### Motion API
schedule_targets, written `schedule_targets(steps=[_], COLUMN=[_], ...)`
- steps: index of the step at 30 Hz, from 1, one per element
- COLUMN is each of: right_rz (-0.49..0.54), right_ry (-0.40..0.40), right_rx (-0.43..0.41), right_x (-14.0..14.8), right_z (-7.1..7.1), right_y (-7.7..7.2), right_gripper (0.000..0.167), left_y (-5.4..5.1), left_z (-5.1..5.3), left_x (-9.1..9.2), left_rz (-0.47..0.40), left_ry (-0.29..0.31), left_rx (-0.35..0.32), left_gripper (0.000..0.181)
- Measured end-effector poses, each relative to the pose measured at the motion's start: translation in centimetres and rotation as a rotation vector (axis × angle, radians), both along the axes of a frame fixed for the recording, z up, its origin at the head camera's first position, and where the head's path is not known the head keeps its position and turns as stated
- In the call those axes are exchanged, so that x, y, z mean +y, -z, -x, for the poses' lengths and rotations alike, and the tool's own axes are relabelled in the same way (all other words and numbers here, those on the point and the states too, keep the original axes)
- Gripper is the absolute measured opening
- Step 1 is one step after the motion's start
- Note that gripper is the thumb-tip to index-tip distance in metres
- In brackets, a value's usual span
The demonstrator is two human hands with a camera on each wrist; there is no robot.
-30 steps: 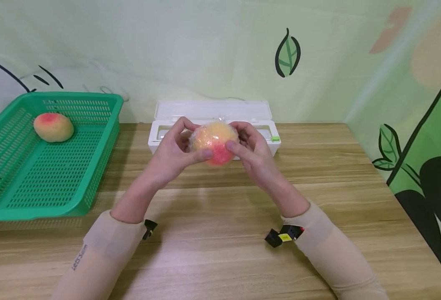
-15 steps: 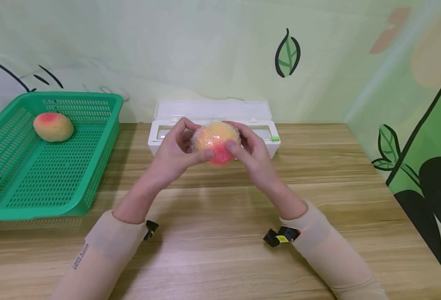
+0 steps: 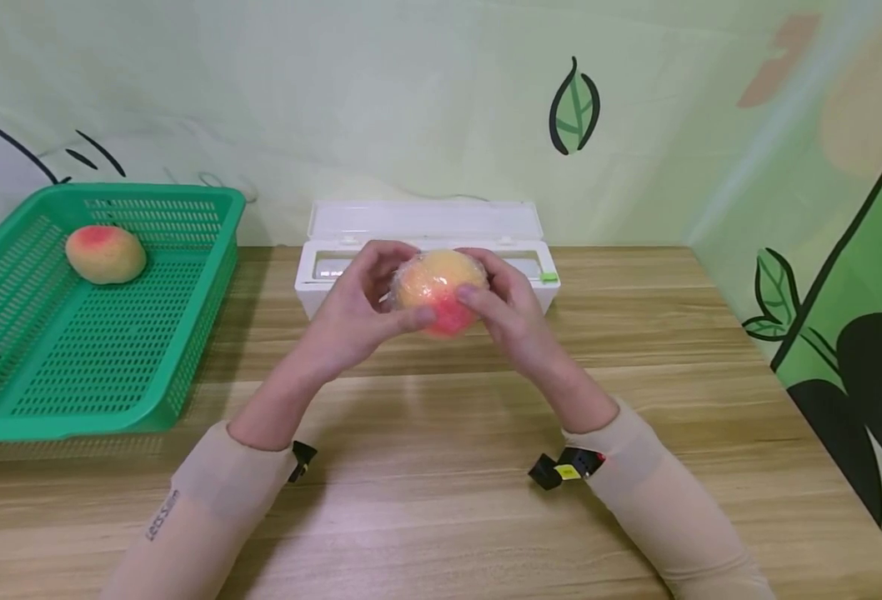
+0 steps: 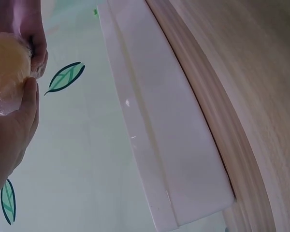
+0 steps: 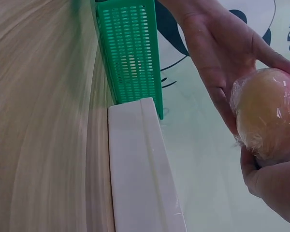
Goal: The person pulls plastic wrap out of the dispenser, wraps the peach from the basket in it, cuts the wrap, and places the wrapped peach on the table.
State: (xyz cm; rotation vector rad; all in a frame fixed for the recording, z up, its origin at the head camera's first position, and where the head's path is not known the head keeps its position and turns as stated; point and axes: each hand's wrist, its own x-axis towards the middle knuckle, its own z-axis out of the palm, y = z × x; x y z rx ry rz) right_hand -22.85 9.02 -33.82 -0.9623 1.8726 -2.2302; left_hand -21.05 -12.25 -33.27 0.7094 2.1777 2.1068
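Note:
A yellow and red peach [image 3: 441,279] in clear plastic wrap is held up between both hands in front of a white box [image 3: 313,292]. My left hand [image 3: 351,312] grips its left side, thumb on the near face. From the right, my right hand [image 3: 516,312] holds it with the thumb on the red part. Wrinkled film clings around the peach [image 5: 268,116] in the right wrist view. Some fingertips behind the fruit are hidden in the head view. The left wrist view catches only part of the wrapped peach [image 4: 7,72] at its left edge.
The white box stands against the wall with its lid [image 3: 426,221] raised and a small green piece [image 3: 548,277] at its right end. At left is a green basket [image 3: 204,325] with another peach [image 3: 106,254] inside. Wood-grain table [image 3: 426,467] lies below the arms.
Both hands have shifted slightly right and toward me with the wrapped peach, which has turned a little between the fingers. The box, basket and other peach stay where they were.

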Motion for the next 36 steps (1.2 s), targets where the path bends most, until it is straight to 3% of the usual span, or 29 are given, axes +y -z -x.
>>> schedule_targets(steps=[3, 8, 11, 21, 24, 30, 33, 36], right_rz=[-0.018, -0.123, -0.180, -0.309, -0.394, -0.540, -0.578, -0.616], right_ry=[0.006, 0.074, 0.105, 0.186, 0.225, 0.306, 0.335, 0.364], right_rx=[0.003, 0.036, 0.038, 0.045, 0.148, 0.474, 0.562, 0.606], right_x=[0.1, 0.2, 0.1, 0.0, -0.1, -0.3, -0.2, -0.1], right_z=[0.0, 0.0, 0.0, -0.2, -0.4, -0.8, -0.9, -1.0], right_y=[0.0, 0.0, 0.0, 0.0, 0.0, 0.1, 0.2, 0.2], right_gripper=[0.060, 0.082, 0.094, 0.098, 0.092, 0.098, 0.094, 0.088], left_y=[0.0, 0.0, 0.0, 0.4, 0.4, 0.3, 0.5, 0.7], left_z=[0.0, 0.1, 0.2, 0.7, 0.7, 0.5, 0.4, 0.1], left_x=[0.1, -0.3, -0.6, -0.8, -0.7, -0.4, -0.3, -0.1], left_rz=[0.036, 0.113, 0.144, 0.173, 0.164, 0.126, 0.085, 0.045], left_ry=[0.010, 0.011, 0.004, 0.016, 0.002, 0.008, 0.038, 0.083], left_rx=[-0.014, -0.051, -0.069, -0.085, -0.099, -0.108, -0.138, -0.193], left_gripper=[0.076, 0.062, 0.063, 0.058, 0.059, 0.069, 0.072, 0.063])
